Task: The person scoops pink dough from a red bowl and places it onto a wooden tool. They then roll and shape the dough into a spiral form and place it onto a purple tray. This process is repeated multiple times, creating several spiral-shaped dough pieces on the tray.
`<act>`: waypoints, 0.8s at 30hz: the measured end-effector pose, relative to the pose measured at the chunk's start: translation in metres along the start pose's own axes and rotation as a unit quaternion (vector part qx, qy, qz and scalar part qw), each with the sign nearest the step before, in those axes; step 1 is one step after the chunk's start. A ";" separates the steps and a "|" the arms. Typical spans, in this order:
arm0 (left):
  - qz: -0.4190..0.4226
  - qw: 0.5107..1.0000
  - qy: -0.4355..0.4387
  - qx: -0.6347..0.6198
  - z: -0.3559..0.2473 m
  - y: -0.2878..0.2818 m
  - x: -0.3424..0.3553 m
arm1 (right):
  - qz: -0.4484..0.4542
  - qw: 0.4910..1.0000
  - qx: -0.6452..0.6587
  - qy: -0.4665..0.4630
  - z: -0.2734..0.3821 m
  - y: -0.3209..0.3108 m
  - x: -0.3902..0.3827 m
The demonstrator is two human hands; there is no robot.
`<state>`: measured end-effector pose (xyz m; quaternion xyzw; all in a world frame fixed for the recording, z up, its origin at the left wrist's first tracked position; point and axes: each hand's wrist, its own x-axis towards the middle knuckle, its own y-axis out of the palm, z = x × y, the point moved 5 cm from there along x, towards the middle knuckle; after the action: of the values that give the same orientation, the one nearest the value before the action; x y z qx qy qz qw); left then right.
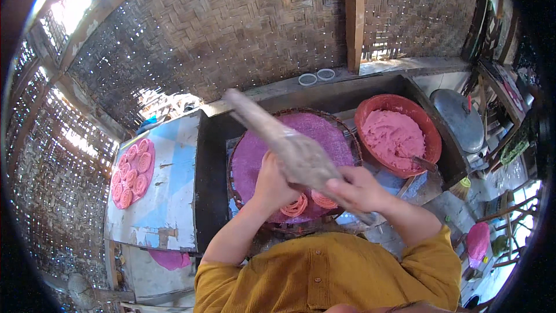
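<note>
A long wooden dough press [301, 153], wide in the middle with narrow handle ends, slants across in front of me, its far end raised to the left. My left hand [272, 188] is closed at the underside of its middle, fingers partly hidden. Farther right, my right hand [362, 188] grips the press close to its lower end. Beneath lies a round woven tray [233, 165] lined with purple cloth [324, 127]. Two coils of pink dough strands sit on its near edge, one coil [294, 206] by my left wrist and another coil [324, 199] partly covered by the press.
A red basin [431, 139] of pink dough [394, 133] stands right, a utensil handle [424, 164] leaning out. On the left board [174, 197], several pink coils [132, 174] lie on a pink round. Two rings [317, 77] rest on the back ledge. A pot lid [457, 119] is at far right.
</note>
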<state>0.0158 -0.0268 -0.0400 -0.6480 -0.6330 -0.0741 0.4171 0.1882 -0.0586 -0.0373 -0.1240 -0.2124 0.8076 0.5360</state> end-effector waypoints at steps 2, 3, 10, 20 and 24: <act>-0.032 0.999 -0.009 0.007 -0.007 -0.006 0.018 | 0.027 0.999 -0.011 -0.034 0.026 0.005 0.013; -0.047 0.997 0.004 0.061 -0.015 -0.017 0.028 | 0.008 0.990 -0.132 -0.049 0.039 -0.009 0.020; 0.015 0.946 0.138 0.294 -0.088 -0.022 0.075 | -0.300 0.749 -0.359 -0.469 0.181 -0.048 0.035; 0.343 0.899 0.045 0.268 -0.080 -0.048 0.003 | 0.040 0.965 -0.099 -0.239 0.127 -0.007 0.002; 0.236 0.925 0.072 0.289 -0.067 -0.066 -0.018 | 0.032 0.970 0.010 -0.242 0.134 -0.022 0.007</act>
<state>-0.0172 -0.0932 0.0213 -0.6229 -0.4238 0.1665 0.6361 0.1460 -0.0734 0.0911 0.0738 -0.3237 0.8325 0.4435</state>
